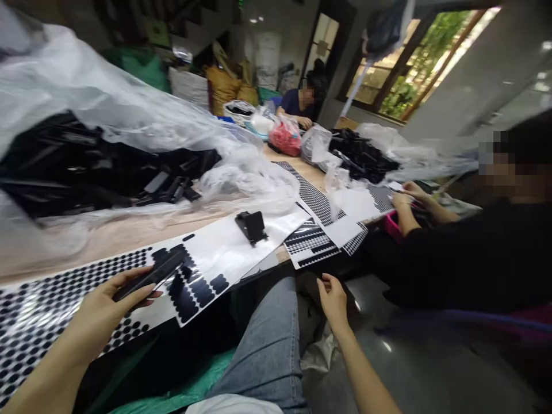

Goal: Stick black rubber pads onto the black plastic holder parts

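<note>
My left hand is wrapped round a long black plastic part above a white sheet. Rows of round black stickers cover the left of that sheet, and larger joined black patches lie just right of the held part. A small black bracket-like piece rests on the bare white area of the sheet. My right hand hovers beyond the table's front edge, right of my knee, fingers apart and slightly curled, touching nothing.
Clear plastic bags with many black parts fill the back left. More sticker sheets lie at centre right. A person in black works at the right beside a pink container; another person sits at the far end.
</note>
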Demonstrator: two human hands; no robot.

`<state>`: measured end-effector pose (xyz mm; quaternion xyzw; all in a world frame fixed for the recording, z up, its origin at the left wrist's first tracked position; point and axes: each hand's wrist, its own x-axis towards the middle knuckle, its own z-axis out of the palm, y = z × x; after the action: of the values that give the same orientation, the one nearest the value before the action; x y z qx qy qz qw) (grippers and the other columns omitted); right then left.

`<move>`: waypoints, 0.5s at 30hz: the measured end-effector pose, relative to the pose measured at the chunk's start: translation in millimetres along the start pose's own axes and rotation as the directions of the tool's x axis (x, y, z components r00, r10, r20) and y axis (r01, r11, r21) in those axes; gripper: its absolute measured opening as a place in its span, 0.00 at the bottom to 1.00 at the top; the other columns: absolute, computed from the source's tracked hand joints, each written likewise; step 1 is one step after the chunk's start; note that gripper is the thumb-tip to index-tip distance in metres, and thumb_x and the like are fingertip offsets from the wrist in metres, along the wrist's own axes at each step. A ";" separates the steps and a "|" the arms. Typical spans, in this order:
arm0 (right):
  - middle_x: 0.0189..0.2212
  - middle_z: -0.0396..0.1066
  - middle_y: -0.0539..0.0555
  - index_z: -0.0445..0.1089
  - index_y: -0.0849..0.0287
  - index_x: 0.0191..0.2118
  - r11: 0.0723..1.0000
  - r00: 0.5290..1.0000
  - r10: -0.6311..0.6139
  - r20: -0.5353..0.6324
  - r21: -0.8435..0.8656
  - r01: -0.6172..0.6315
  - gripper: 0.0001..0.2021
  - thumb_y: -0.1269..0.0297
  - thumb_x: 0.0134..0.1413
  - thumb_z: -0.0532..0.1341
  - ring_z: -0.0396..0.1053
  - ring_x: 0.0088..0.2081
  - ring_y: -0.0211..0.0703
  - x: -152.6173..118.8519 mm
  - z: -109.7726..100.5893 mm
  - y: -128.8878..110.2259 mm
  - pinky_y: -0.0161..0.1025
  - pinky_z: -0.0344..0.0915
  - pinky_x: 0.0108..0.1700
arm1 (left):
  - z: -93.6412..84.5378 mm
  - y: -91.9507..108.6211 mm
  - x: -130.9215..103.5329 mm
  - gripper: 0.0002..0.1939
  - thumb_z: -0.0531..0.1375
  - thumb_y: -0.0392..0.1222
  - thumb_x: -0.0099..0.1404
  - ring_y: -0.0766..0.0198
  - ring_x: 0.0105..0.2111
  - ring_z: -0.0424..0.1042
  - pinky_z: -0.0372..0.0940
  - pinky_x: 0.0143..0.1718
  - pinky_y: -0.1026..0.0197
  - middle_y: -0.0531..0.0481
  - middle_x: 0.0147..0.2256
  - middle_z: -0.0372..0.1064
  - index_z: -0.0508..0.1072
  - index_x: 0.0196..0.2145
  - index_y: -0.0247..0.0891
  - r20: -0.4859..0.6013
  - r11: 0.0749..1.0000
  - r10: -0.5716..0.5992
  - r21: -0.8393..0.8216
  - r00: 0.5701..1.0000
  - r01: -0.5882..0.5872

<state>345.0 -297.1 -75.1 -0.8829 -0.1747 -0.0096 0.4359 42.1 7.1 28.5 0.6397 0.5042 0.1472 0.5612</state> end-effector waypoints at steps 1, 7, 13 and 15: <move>0.36 0.68 0.60 0.66 0.61 0.37 0.996 0.996 -0.085 -0.017 0.029 0.085 0.13 0.57 0.50 0.55 0.67 0.34 0.45 -0.8 6.5 -19.7 0.44 0.63 0.39 | -6.2 -2.7 -7.0 0.30 0.65 0.50 0.47 0.51 0.40 0.72 0.66 0.45 0.52 0.51 0.32 0.75 0.66 0.48 0.44 0.021 1.000 0.011 0.020 1.000 -0.012; 0.33 0.70 0.54 0.66 0.58 0.36 0.851 0.760 -0.502 0.413 0.393 0.348 0.11 0.58 0.54 0.52 0.67 0.35 0.39 -14.3 102.4 -178.2 0.36 0.63 0.39 | -18.7 -22.8 -33.3 0.25 0.64 0.48 0.49 0.54 0.34 0.73 0.69 0.35 0.55 0.48 0.34 0.73 0.68 0.44 0.40 0.252 0.992 0.042 -0.125 0.967 -0.011; 0.36 0.71 0.54 0.68 0.60 0.34 0.824 0.444 -0.484 0.754 0.222 0.522 0.05 0.67 0.51 0.56 0.67 0.39 0.40 -35.7 247.6 -287.1 0.35 0.59 0.42 | -2.4 -35.6 -1.0 0.28 0.66 0.43 0.46 0.62 0.27 0.73 0.68 0.37 0.56 0.50 0.28 0.71 0.66 0.45 0.35 0.190 0.948 0.075 -0.317 0.979 -0.012; 0.33 0.71 0.58 0.68 0.63 0.30 0.831 0.459 -0.443 0.770 0.159 0.533 0.04 0.70 0.49 0.57 0.67 0.39 0.44 -40.6 274.7 -297.5 0.38 0.59 0.41 | 2.9 -41.1 9.2 0.27 0.67 0.40 0.44 0.63 0.26 0.72 0.69 0.35 0.57 0.51 0.28 0.70 0.67 0.44 0.35 0.156 0.938 0.078 -0.345 0.985 -0.020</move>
<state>175.4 69.4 -24.3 -0.7296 -0.5903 0.2413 0.2468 28.7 7.2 -11.5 0.5549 0.4058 0.1924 0.7003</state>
